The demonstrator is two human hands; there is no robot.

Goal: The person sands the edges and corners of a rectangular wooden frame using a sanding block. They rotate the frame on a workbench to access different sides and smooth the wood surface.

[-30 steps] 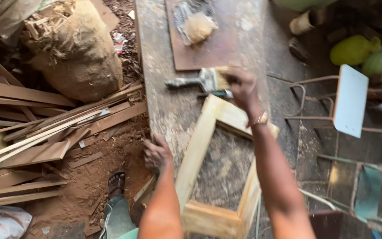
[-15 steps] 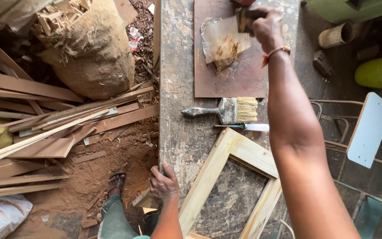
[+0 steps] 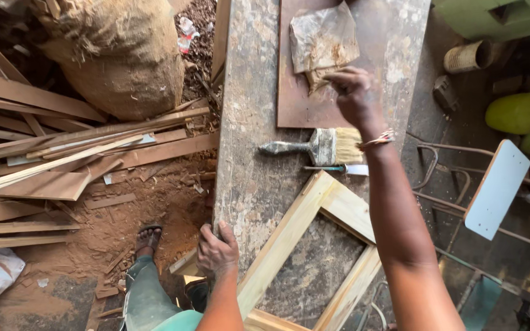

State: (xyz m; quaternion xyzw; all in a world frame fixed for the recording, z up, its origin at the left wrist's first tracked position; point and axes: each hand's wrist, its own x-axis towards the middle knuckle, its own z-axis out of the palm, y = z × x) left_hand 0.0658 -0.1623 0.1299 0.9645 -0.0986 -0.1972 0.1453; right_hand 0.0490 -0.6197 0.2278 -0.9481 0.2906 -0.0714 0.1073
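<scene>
My right hand point(image 3: 356, 98) hovers over the far end of the counter point(image 3: 249, 153), fingers pinching a crumpled sheet of worn sandpaper point(image 3: 323, 43) at its near corner; it lies on a reddish board point(image 3: 295, 104). The sheet looks light, limp and gritty, so I judge a corner pinch enough. My left hand point(image 3: 218, 250) is clenched on the counter's edge. A paintbrush point(image 3: 317, 147) lies beside the pale wooden frame point(image 3: 314, 245).

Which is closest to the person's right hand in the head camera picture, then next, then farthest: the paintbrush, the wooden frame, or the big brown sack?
From the right hand:
1. Paintbrush, just below it on the workbench.
2. Wooden frame, lower, toward the person.
3. Big brown sack, far left, on the ground.
</scene>
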